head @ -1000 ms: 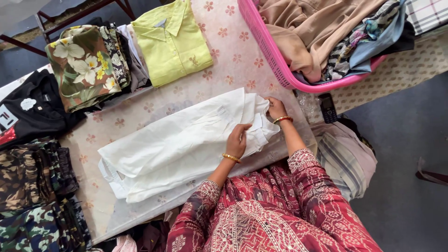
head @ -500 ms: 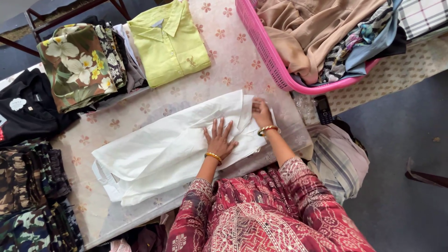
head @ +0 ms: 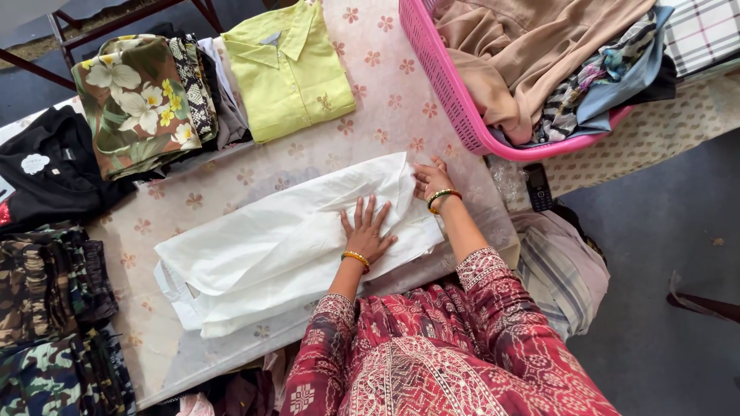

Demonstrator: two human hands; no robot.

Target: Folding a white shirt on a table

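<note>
A white garment (head: 277, 246) lies half folded across the table with a floral cover (head: 370, 100). My left hand (head: 368, 229) rests flat on it with fingers spread, near its right end. My right hand (head: 432, 179) presses on the garment's upper right corner, fingers together on the cloth. Both wrists wear bangles, and my red patterned sleeves reach in from the bottom edge.
A pink basket (head: 462, 115) full of crumpled clothes stands at the upper right. Folded piles line the left: a lime shirt (head: 289, 69), a floral shirt (head: 139, 104), black clothing (head: 46, 169) and camouflage items (head: 46, 323). A dark phone (head: 537, 187) lies by the basket.
My left hand slid from the garment's right edge onto its middle and spread flat. My right hand stayed at the upper right corner, and the garment lies flatter.
</note>
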